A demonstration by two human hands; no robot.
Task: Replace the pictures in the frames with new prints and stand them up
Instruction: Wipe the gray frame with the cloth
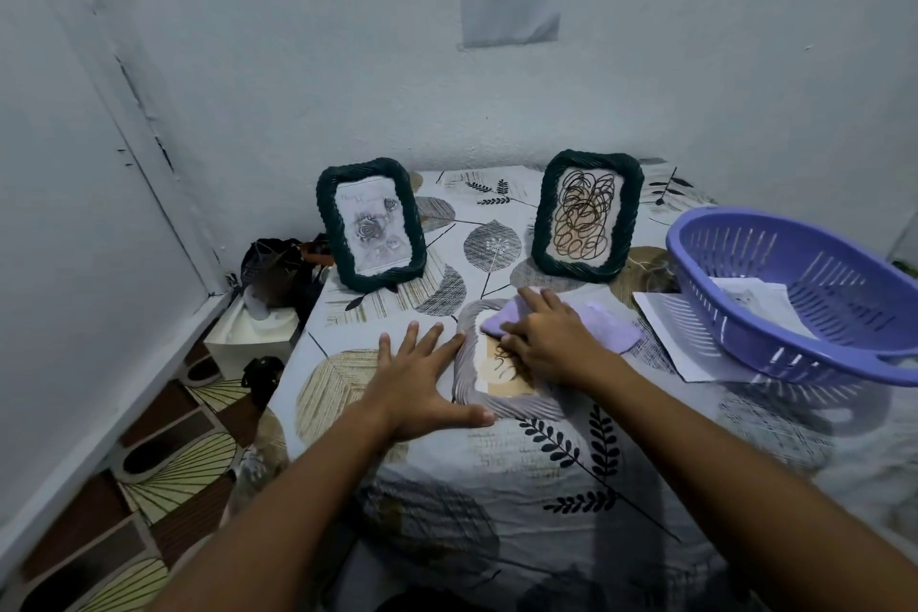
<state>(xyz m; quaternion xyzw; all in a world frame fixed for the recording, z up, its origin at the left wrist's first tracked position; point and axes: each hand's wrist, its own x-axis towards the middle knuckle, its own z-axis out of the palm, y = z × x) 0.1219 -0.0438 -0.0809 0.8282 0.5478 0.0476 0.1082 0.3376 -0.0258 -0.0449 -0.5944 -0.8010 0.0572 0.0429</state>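
A grey frame (501, 378) lies flat on the table (571, 472), which has a cloth with big leaves on it. The left hand (422, 383) lies flat on the table just beside the frame's left edge, with its fingers straight and spread out, and its thumb touches the frame's near corner. The right hand (546, 338) is on top of the frame and presses a purple cloth (596, 321) down on the picture, with its fingers bent over the cloth. Only part of the picture inside the grey frame shows, a tan patch with dark curls. Two dark green frames stand up at the back of the table, well apart from each other. The left green frame (370, 224) holds a pale print of roses. The right green frame (586, 216) holds a print of brown and black loops. A purple basket (795, 293) sits on the right side, with a sheet of paper (670, 328) under it and more paper inside it.
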